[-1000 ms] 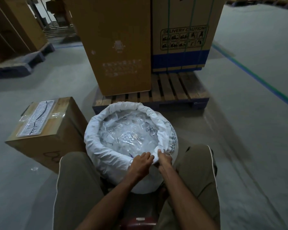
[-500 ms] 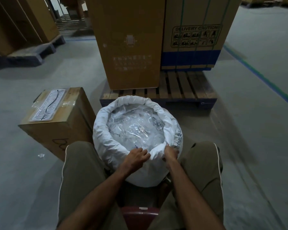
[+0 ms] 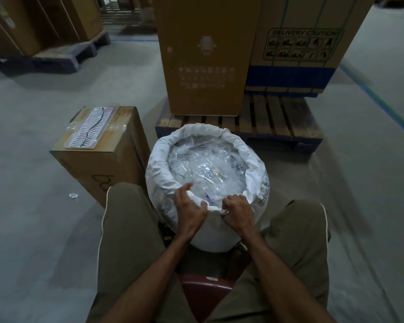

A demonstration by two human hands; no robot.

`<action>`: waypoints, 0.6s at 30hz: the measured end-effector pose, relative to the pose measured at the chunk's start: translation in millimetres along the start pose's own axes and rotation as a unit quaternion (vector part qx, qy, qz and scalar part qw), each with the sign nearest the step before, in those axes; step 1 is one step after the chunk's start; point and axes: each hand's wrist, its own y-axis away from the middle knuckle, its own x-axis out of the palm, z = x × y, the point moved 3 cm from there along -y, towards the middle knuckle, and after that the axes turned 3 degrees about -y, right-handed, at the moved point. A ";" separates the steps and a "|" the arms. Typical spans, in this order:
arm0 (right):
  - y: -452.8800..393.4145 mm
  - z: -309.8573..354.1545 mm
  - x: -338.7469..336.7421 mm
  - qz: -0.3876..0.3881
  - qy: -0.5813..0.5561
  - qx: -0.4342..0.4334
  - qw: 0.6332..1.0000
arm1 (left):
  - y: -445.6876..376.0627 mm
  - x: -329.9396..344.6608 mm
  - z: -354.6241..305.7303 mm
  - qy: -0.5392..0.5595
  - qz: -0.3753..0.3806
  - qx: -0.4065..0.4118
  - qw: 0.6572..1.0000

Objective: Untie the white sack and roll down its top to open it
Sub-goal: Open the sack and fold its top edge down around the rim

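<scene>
Both hands grip the near rim of the white sack: left hand and right hand pinching the rolled edge.

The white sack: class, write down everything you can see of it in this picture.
The white sack stands upright on the floor between the seated person's knees. It looks like woven plastic, with dark print on its right side. Its top is open and rolled down into a thick rim all round, showing crumpled clear plastic packets inside. The left hand and right hand grip the near rim.
</scene>
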 end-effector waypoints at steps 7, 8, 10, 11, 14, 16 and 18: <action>5.8 12.0 16.1 -0.034 0.088 -0.031 0.995 | -15.4 15.1 62.8 0.380 0.021 -0.458 0.804; 5.6 14.4 15.1 -0.028 0.089 -0.025 0.995 | -20.5 17.1 61.6 0.389 0.013 -0.455 0.801; 3.9 19.3 12.5 -0.007 0.079 -0.009 0.997 | -25.2 20.0 60.9 0.387 -0.027 -0.459 0.799; 2.6 21.4 10.3 -0.001 0.065 0.000 0.998 | -25.8 20.1 59.9 0.388 -0.045 -0.463 0.796; 2.6 31.9 10.5 0.015 0.013 -0.006 1.000 | -22.4 15.5 47.7 0.449 -0.063 -0.462 0.762; -3.5 43.7 15.4 0.037 -0.009 -0.035 0.999 | -18.8 15.7 41.8 0.508 -0.035 -0.449 0.734; -15.6 55.9 24.3 0.081 -0.021 -0.051 0.995 | -17.0 15.5 43.9 0.535 -0.013 -0.435 0.725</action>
